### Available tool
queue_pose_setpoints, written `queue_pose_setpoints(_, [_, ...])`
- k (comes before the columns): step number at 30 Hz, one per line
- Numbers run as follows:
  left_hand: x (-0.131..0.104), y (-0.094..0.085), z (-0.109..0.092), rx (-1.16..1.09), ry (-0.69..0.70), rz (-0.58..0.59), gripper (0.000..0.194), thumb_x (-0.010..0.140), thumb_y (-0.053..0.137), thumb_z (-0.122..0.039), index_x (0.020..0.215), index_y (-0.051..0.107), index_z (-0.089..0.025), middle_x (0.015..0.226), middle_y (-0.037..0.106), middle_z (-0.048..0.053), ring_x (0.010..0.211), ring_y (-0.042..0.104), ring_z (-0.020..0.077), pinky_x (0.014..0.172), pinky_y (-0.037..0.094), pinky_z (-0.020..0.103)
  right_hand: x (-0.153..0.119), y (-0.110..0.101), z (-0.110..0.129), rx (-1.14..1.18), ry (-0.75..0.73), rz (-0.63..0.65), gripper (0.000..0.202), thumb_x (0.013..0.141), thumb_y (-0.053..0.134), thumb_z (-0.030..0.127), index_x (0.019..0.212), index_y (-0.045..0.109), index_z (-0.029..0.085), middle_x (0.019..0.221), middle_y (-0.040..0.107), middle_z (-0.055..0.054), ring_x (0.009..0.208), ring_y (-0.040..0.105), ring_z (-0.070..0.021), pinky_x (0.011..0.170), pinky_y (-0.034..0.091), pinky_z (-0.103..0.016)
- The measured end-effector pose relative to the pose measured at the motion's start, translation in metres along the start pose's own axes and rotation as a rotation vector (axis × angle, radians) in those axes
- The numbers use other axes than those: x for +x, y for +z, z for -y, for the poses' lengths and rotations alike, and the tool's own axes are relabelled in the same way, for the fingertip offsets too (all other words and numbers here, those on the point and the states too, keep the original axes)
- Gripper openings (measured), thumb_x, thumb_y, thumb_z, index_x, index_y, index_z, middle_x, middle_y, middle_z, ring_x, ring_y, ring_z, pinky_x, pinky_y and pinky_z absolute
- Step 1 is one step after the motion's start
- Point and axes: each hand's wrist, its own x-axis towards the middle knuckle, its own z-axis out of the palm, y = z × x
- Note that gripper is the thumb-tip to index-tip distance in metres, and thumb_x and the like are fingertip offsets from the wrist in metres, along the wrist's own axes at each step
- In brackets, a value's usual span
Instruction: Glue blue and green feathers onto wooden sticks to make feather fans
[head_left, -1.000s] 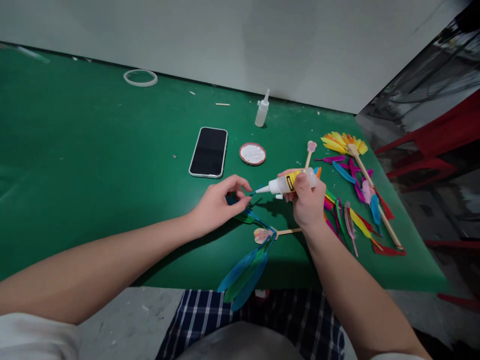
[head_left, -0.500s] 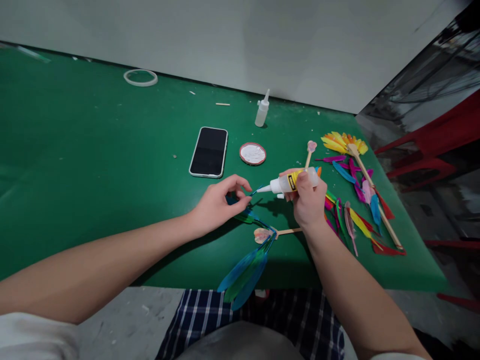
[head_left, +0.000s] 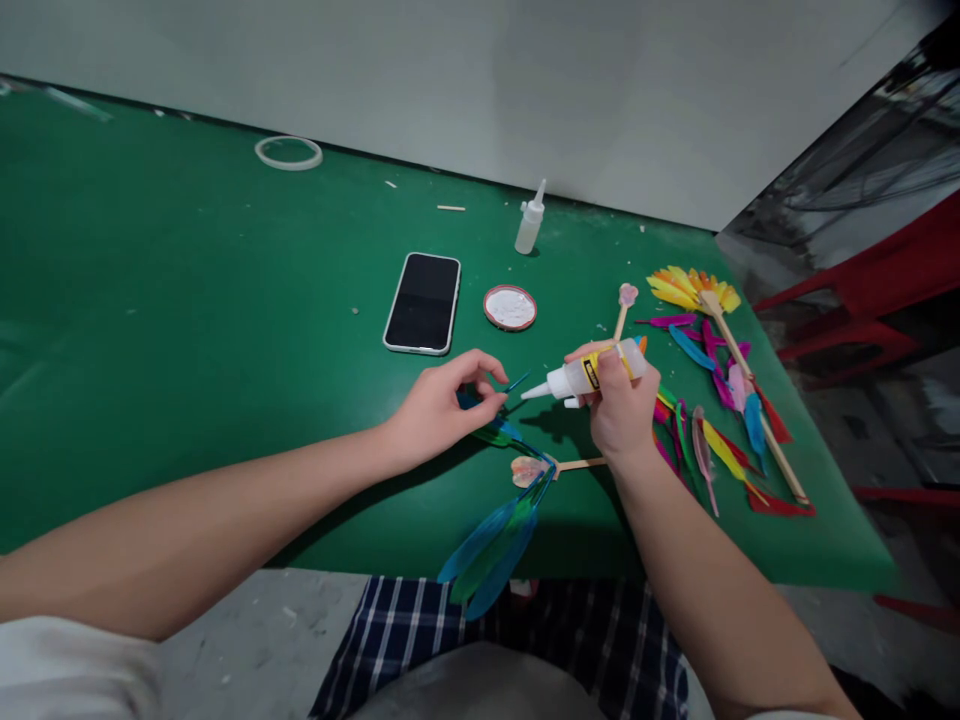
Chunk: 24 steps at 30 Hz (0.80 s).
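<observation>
My left hand (head_left: pixel 446 405) pinches a blue feather (head_left: pixel 519 381) near its quill, and the thin quill end points right out of the fingertips. In my right hand (head_left: pixel 622 400) a glue bottle (head_left: pixel 581 376) with a yellow label lies tilted, its white nozzle a short gap from the quill. Below the hands rests a wooden stick (head_left: pixel 581 464) with a heart-shaped end piece (head_left: pixel 529 471). Blue and green feathers (head_left: pixel 491 550) are set on that end and hang over the table's front edge. Most of the held feather is hidden behind my left hand.
On the green table (head_left: pixel 187 330) lie a phone (head_left: pixel 424 303), a round white lid (head_left: pixel 510 308) and a ring (head_left: pixel 289 153). A second small bottle (head_left: pixel 529 226) stands near the wall. Loose coloured feathers (head_left: pixel 720 450) and a yellow feather fan (head_left: pixel 694 288) are at the right.
The glue bottle's nozzle has drawn back from the quill tip, leaving a small gap. My left hand keeps its pinch on the feather. The whole view has shifted slightly.
</observation>
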Motion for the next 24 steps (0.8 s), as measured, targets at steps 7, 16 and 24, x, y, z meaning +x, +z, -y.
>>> queue_pose_setpoints(7, [0.0004,0.0005,0.0006,0.034,0.022,0.0,0.014,0.075,0.056,-0.025,0.088,0.052,-0.019,0.069,0.059,-0.004,0.063,0.056,0.0084,0.059,0.041,0.019,-0.0005,-0.0009,-0.0012,-0.029,-0.025,-0.009,0.035,0.072,0.056,0.052,0.064,0.061,0.018,0.048,0.05,0.003,0.036,0.038,-0.0063,0.033,0.029,-0.021])
queue_pose_setpoints(16, [0.0008,0.0003,-0.0023,0.098,0.059,-0.005,0.011,0.074,0.056,-0.021,0.084,0.053,-0.019,0.069,0.059,-0.005,0.06,0.054,0.0069,0.054,0.038,0.017,0.0014,-0.0008,-0.0035,0.065,0.001,-0.006,0.035,0.073,0.055,0.052,0.066,0.063,0.019,0.049,0.054,0.002,0.033,0.038,-0.0064,0.03,0.027,-0.021])
queue_pose_setpoints(24, [0.0008,-0.0005,-0.0024,0.099,0.065,0.0,0.01,0.074,0.056,-0.02,0.083,0.053,-0.018,0.069,0.059,-0.004,0.063,0.055,0.0078,0.056,0.039,0.018,0.0008,0.0011,-0.0039,0.007,0.043,0.036,0.032,0.072,0.057,0.049,0.069,0.063,0.018,0.054,0.057,0.002,0.036,0.041,-0.0066,0.032,0.03,-0.021])
